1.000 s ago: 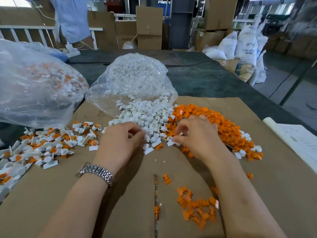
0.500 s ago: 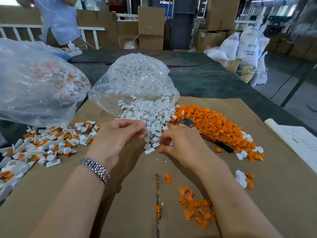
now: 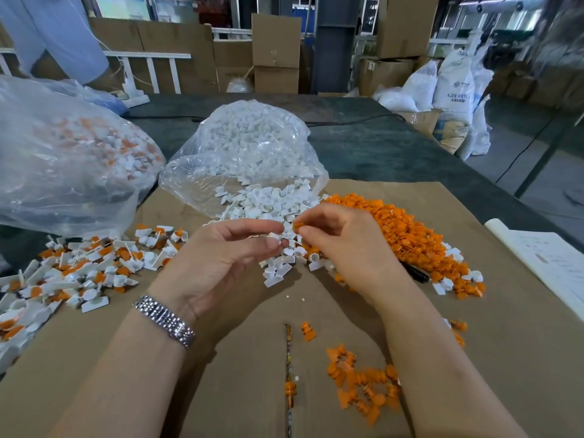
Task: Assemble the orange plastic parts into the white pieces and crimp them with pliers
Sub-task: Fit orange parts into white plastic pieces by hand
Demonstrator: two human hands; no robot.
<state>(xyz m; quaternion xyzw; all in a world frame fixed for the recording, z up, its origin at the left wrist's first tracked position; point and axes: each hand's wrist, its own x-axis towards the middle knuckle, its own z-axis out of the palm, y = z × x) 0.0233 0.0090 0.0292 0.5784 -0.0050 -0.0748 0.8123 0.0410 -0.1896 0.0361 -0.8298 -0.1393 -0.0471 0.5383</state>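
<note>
Above the middle of the cardboard sheet [image 3: 410, 216], the two hands meet fingertip to fingertip. The left hand [image 3: 221, 257] pinches a white piece [image 3: 275, 239] between thumb and fingers, palm turned up. The right hand [image 3: 341, 241] pinches an orange part [image 3: 297, 226] between thumb and forefinger, just beside the white piece; whether the two parts touch cannot be told. A metal watch band [image 3: 164, 320] sits on the left wrist.

Directly beyond the hands lies a white pile [image 3: 268, 200] spilling from the mouth of a clear bag [image 3: 249, 147] that holds more white pieces. Touching that pile on its right is a broad orange pile [image 3: 404, 232] reaching toward the right edge of the sheet. A dark handle [image 3: 417, 275] shows just behind the right wrist at the near edge of the orange pile; the rest of the tool is hidden.

On the left of the sheet lies a spread of joined pieces [image 3: 82, 267], white with orange inserts. Behind it sits a second clear bag [image 3: 69, 159] with similar mixed contents. Near the right forearm a small orange cluster [image 3: 360, 384] rests on the sheet, and a single orange part [image 3: 308, 331] lies beside the sheet's seam [image 3: 288, 358].

The sheet covers a dark worktop [image 3: 379, 143]. White paper [image 3: 550, 263] lies at the right edge. Cardboard boxes [image 3: 275, 52] and white sacks [image 3: 452, 83] stand in the background.
</note>
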